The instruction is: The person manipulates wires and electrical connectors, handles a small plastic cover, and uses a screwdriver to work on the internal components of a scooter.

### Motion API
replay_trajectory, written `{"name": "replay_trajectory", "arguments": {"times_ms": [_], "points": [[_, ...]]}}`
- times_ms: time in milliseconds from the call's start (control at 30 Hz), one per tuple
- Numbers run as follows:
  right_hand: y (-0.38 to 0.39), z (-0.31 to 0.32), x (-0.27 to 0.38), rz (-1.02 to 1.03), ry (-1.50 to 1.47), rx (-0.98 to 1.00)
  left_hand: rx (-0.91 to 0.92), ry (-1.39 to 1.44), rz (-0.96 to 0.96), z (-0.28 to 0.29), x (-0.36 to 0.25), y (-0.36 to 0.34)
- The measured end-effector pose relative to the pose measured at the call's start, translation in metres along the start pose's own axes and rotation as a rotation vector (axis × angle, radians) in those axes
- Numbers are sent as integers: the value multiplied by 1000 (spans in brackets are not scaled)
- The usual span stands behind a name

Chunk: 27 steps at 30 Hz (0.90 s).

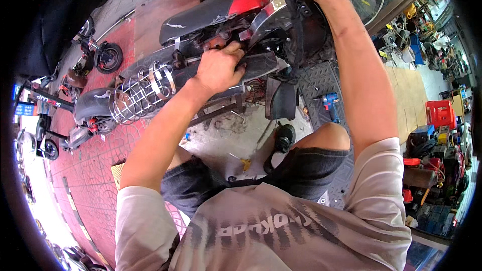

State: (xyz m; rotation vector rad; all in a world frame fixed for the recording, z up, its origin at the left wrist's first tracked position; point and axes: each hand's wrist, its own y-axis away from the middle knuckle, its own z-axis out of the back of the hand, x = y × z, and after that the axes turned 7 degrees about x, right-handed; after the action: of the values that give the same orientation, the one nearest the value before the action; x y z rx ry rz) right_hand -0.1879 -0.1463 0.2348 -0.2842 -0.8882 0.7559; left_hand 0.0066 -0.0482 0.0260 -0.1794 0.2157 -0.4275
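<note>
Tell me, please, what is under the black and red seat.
Below the seat, an orange-red part shows beside the left hand. Whatever lies behind that hand or deeper inside is covered.

I'd call this a repair workshop for small two-wheelers, open to the street. Right in front of me stands a dark two-wheeler with a scuffed black-and-red seat (201, 20), its mechanical parts exposed beneath. A blue-and-black handheld power drill (330, 101) lies on a dark metal floor plate with a raised tread pattern (316, 88). Over on the right, tools and parts crowd together in untidy heaps (434, 170), near a bright red plastic stool (442, 115). To the left, red patterned paving (80, 175) runs outdoors, where a small black-tyred scooter (108, 57) is parked.
</note>
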Motion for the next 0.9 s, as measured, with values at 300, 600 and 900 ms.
{"name": "replay_trajectory", "arguments": {"times_ms": [300, 600, 900], "points": [[6, 1, 10, 138, 134, 29, -57, 69, -52, 0, 4, -3], [2, -9, 13, 264, 239, -6, -27, 68, -20, 3, 2, -2], [1, -13, 18, 292, 214, -26, -14, 64, 24, 0, 0, 1]]}}
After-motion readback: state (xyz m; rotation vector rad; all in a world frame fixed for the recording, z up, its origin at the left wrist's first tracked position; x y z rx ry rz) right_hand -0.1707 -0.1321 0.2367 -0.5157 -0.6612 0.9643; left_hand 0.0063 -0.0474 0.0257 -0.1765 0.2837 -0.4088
